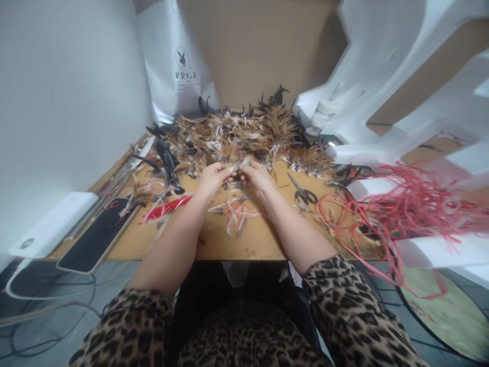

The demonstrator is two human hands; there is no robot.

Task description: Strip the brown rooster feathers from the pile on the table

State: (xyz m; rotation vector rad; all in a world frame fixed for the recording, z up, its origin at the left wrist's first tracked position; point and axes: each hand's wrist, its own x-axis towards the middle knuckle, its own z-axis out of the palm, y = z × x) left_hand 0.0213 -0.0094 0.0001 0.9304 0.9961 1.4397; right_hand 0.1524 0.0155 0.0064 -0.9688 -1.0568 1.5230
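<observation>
My left hand (215, 177) and my right hand (255, 176) meet over the middle of the wooden table, fingertips pinched close together. Between them is a small brown feather bunch (234, 154), its fluffy base at my fingers; finer detail is blurred. Just beyond lies a big heap of brown feathers (225, 130). Pink and white strips (236, 214) lie on the table below my hands. To the right rests a pair of black-handled scissors (302, 191). Dark feathers (166, 160) and a red strip (168, 208) are on the left.
A phone (95, 239) and a white power bank (53, 224) lie at the left edge. Tangled pink ribbon strips (416, 209) spill over white foam at right. Behind the feathers stand a white bag (179, 61) and a clear bottle (318, 120).
</observation>
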